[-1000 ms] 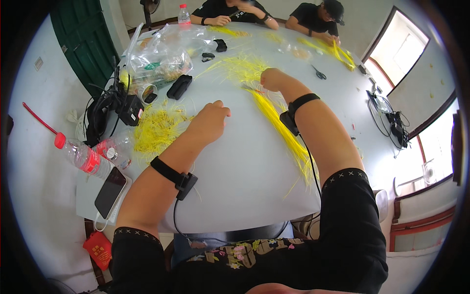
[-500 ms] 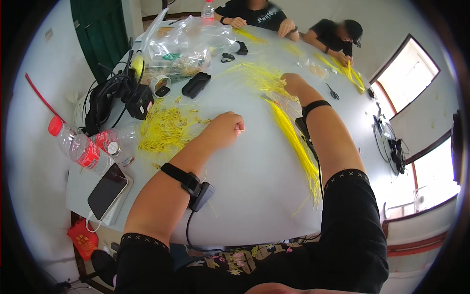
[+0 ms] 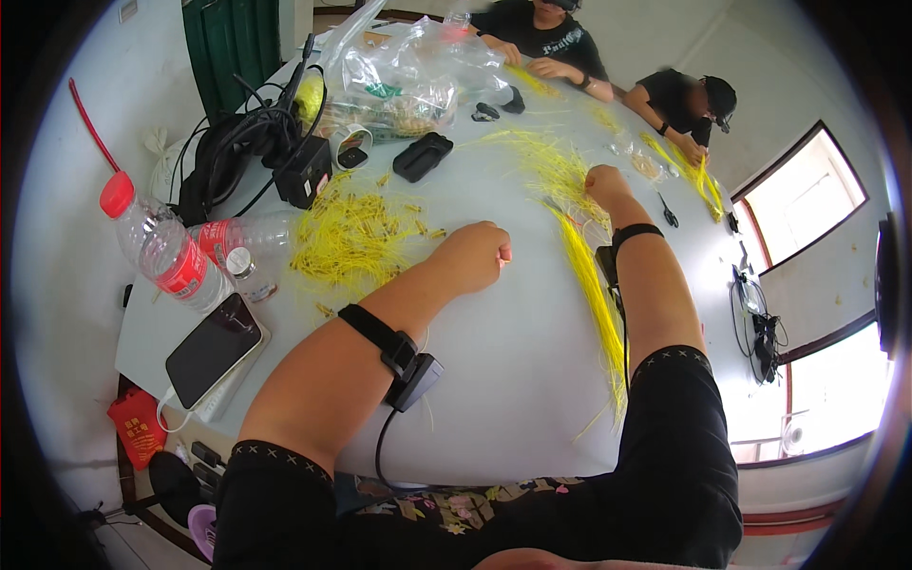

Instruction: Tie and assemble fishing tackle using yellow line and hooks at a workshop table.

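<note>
My left hand is closed above the table, thumb and fingers pinched together. A tiny tip shows at its fingers, too small to name. Just left of it lies a pile of short yellow strands with brownish ends. Farther off to the right, my right hand is curled at the edge of loose yellow strands; its fingertips are hidden behind the hand. A long bundle of yellow strands runs from near that hand toward me. Both forearms wear black straps with small devices.
At left stand a red-capped plastic bottle, a small jar and a phone. Behind them are black cables, clear plastic bags and a black case. Scissors lie at right. Two people work across the table.
The whole view has shifted, so the table's things sit farther right and lower. My hands keep nearly the same places on the table. Across from me, one person's hands have come closer together.
</note>
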`<control>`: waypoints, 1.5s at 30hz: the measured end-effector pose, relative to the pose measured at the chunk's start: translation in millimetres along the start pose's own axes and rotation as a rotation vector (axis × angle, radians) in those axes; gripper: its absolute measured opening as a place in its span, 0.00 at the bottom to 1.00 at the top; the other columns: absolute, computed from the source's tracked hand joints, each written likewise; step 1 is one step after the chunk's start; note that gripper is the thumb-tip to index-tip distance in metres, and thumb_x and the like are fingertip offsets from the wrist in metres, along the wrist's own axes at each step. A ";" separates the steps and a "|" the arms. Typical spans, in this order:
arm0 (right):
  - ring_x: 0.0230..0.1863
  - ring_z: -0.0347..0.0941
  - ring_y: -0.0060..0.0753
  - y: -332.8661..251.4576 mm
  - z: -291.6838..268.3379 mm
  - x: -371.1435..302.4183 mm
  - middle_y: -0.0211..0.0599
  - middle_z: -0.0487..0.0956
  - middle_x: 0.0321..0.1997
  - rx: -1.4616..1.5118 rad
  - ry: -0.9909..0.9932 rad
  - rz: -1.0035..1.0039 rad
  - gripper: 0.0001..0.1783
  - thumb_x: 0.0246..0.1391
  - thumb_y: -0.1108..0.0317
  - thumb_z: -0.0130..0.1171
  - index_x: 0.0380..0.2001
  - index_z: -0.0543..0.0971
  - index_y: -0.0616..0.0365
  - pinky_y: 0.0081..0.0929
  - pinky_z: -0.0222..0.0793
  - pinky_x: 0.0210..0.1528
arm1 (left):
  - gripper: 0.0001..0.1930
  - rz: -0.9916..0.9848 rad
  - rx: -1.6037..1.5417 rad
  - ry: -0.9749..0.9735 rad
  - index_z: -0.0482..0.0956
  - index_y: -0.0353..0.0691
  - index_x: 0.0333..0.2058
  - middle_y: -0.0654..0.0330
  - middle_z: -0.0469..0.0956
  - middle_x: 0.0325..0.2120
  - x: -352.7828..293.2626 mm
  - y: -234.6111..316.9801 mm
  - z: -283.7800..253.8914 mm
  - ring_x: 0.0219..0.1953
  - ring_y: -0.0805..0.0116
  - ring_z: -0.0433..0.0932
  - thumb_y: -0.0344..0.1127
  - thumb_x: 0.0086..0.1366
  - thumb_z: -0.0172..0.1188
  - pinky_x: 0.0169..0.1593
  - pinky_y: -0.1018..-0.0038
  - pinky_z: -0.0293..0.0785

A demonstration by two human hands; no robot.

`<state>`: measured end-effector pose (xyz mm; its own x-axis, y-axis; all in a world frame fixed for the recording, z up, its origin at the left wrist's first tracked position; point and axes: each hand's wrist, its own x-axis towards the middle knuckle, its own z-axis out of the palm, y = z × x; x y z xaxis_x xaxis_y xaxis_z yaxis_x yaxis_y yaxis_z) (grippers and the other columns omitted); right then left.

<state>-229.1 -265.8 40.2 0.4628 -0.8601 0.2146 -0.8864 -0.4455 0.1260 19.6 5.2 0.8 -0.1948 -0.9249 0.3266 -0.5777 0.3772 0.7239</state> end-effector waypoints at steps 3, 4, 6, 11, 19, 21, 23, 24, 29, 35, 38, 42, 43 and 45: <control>0.35 0.77 0.46 13.5 -6.1 2.6 0.42 0.81 0.30 -0.020 0.014 -0.026 0.07 0.39 0.69 0.63 0.27 0.82 0.55 0.35 0.73 0.39 | 0.04 -0.048 -0.024 -0.038 0.77 0.43 0.30 0.57 0.76 0.31 2.8 0.6 0.3 0.37 0.57 0.76 0.26 0.56 0.56 0.41 0.64 0.72; 0.33 0.77 0.45 17.4 -9.7 2.6 0.43 0.81 0.29 -0.032 0.020 -0.030 0.07 0.40 0.68 0.63 0.26 0.82 0.56 0.34 0.73 0.38 | 0.04 -0.044 -0.022 -0.041 0.77 0.43 0.30 0.57 0.76 0.31 3.3 1.8 -0.8 0.37 0.57 0.76 0.26 0.56 0.56 0.41 0.64 0.72; 0.31 0.77 0.42 12.8 -17.4 3.1 0.42 0.81 0.28 0.003 0.028 -0.015 0.06 0.41 0.67 0.63 0.25 0.81 0.57 0.33 0.73 0.37 | 0.03 -0.078 0.038 -0.064 0.78 0.42 0.30 0.56 0.77 0.31 1.7 -2.8 -2.5 0.38 0.56 0.76 0.28 0.56 0.57 0.42 0.63 0.72; 0.27 0.76 0.31 56.4 -48.3 4.3 0.37 0.80 0.24 0.076 0.188 0.027 0.07 0.43 0.65 0.63 0.24 0.80 0.58 0.28 0.71 0.34 | 0.04 -0.041 0.044 -0.069 0.79 0.41 0.31 0.54 0.78 0.32 9.0 0.8 2.0 0.38 0.54 0.76 0.32 0.56 0.59 0.42 0.62 0.72; 0.29 0.74 0.18 18.5 -169.7 -46.6 0.27 0.80 0.27 0.794 0.117 0.106 0.05 0.50 0.66 0.61 0.27 0.78 0.55 0.18 0.69 0.32 | 0.06 -0.144 0.054 -0.107 0.81 0.40 0.33 0.56 0.80 0.33 -4.6 10.7 -16.7 0.34 0.59 0.77 0.32 0.56 0.61 0.39 0.68 0.73; 0.29 0.74 0.18 -10.9 -200.1 -85.1 0.27 0.79 0.28 1.034 0.091 0.114 0.04 0.51 0.67 0.59 0.27 0.78 0.55 0.19 0.69 0.32 | 0.04 -0.084 -0.032 0.052 0.81 0.40 0.32 0.59 0.77 0.30 -3.3 14.1 -16.9 0.33 0.65 0.76 0.29 0.56 0.61 0.40 0.71 0.73; 0.29 0.74 0.19 -32.4 -216.8 -128.4 0.28 0.79 0.28 1.340 0.037 0.144 0.03 0.52 0.68 0.57 0.27 0.77 0.55 0.19 0.69 0.32 | 0.05 0.017 -0.030 0.113 0.80 0.40 0.32 0.60 0.76 0.30 7.0 40.5 -23.3 0.33 0.66 0.75 0.30 0.56 0.62 0.41 0.72 0.72; 0.29 0.74 0.19 -43.1 -218.1 -148.4 0.29 0.79 0.27 1.416 0.030 0.171 0.03 0.52 0.69 0.57 0.27 0.77 0.55 0.19 0.70 0.32 | 0.05 0.095 -0.032 0.181 0.80 0.40 0.33 0.61 0.75 0.30 9.8 54.1 -28.8 0.33 0.67 0.74 0.30 0.56 0.62 0.42 0.73 0.71; 0.26 0.74 0.21 -93.3 -174.3 -218.2 0.34 0.79 0.28 1.554 -0.183 0.188 0.03 0.51 0.73 0.57 0.31 0.76 0.60 0.19 0.71 0.31 | 0.06 0.120 -0.281 0.213 0.78 0.39 0.35 0.65 0.75 0.29 14.6 92.0 -44.5 0.33 0.72 0.72 0.30 0.58 0.61 0.40 0.76 0.69; 0.25 0.76 0.24 -141.0 -124.5 -253.8 0.39 0.80 0.30 1.588 -0.165 0.318 0.10 0.50 0.76 0.60 0.37 0.74 0.63 0.20 0.73 0.29 | 0.09 -0.148 -0.535 0.143 0.76 0.39 0.39 0.67 0.76 0.30 -5.2 81.4 -43.7 0.34 0.77 0.74 0.34 0.61 0.60 0.38 0.79 0.68; 0.26 0.77 0.25 -135.8 -102.1 -254.1 0.40 0.81 0.31 1.619 -0.156 0.337 0.12 0.51 0.75 0.60 0.39 0.74 0.65 0.20 0.73 0.29 | 0.10 -0.271 -0.563 0.098 0.76 0.41 0.40 0.67 0.77 0.32 -17.2 72.0 -24.3 0.35 0.78 0.74 0.36 0.62 0.60 0.39 0.79 0.69; 0.31 0.78 0.26 -131.6 -80.3 -252.6 0.40 0.81 0.35 1.789 -0.225 0.279 0.12 0.53 0.74 0.59 0.41 0.76 0.67 0.20 0.75 0.35 | 0.11 -0.375 -0.817 0.077 0.74 0.41 0.43 0.66 0.76 0.32 -25.4 63.2 -2.4 0.32 0.78 0.74 0.33 0.62 0.59 0.37 0.80 0.70; 0.31 0.78 0.26 -132.2 -76.3 -253.3 0.40 0.81 0.35 1.794 -0.230 0.284 0.12 0.53 0.74 0.59 0.41 0.76 0.67 0.20 0.75 0.35 | 0.12 -0.387 -0.933 0.092 0.73 0.41 0.44 0.66 0.76 0.32 -26.2 60.4 0.4 0.31 0.78 0.74 0.33 0.62 0.59 0.36 0.81 0.70; 0.35 0.78 0.26 -131.2 -72.6 -253.8 0.41 0.81 0.38 1.771 -0.219 0.270 0.12 0.54 0.74 0.59 0.41 0.78 0.67 0.21 0.76 0.40 | 0.12 -0.383 -0.951 0.093 0.72 0.40 0.45 0.64 0.75 0.32 -27.2 58.2 1.2 0.31 0.77 0.73 0.32 0.62 0.58 0.36 0.81 0.69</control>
<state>-229.3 29.0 39.5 0.4392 -0.8943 -0.0849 0.0419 0.1148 -0.9925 -9.7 52.3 33.3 -0.0438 -0.9990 -0.0109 0.2860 -0.0230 0.9580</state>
